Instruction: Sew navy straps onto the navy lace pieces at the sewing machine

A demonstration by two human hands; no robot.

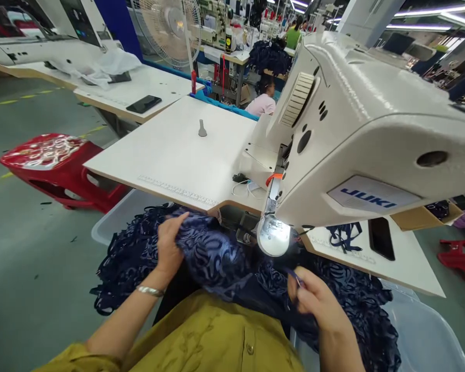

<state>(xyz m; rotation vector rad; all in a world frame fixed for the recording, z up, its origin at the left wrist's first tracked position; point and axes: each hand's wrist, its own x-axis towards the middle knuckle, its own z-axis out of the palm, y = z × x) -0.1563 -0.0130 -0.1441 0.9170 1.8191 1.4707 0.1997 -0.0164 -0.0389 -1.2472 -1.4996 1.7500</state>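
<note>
Lace [217, 253] lies across our lap below the table's [170, 155] near edge; left hand [169, 248] grips it, right hand [313, 299] pinches its edge, nearer the needle.

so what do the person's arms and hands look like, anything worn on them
Both hands are bare, no gloves. The left hand has a thin silver bracelet at the wrist, and a mustard-yellow sleeve pushed up near the elbow. The right hand and its forearm show no jewellery or sleeve.
</note>
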